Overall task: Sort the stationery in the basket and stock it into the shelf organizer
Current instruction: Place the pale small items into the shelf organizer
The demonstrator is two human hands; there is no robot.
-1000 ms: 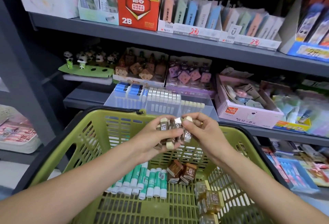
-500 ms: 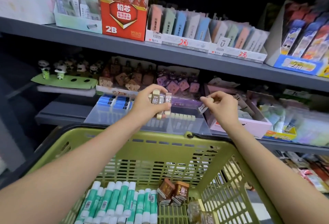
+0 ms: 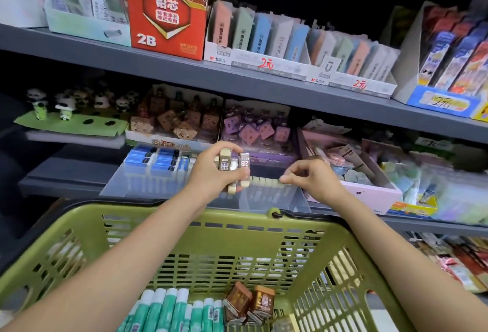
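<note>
Several erasers (image 3: 233, 166) clutched in L hand (image 3: 211, 173); R hand (image 3: 311, 175) pinching.

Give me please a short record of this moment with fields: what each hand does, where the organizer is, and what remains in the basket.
left hand: left hand grips a bundle of small erasers, one marked 2B, above the organizer
right hand: right hand has curled fingertips at the row of erasers in the organizer; whether it pinches one I cannot tell
organizer: clear shelf organizer on the lower shelf, behind the basket
basket: green basket holds green glue sticks and brown boxes
</note>
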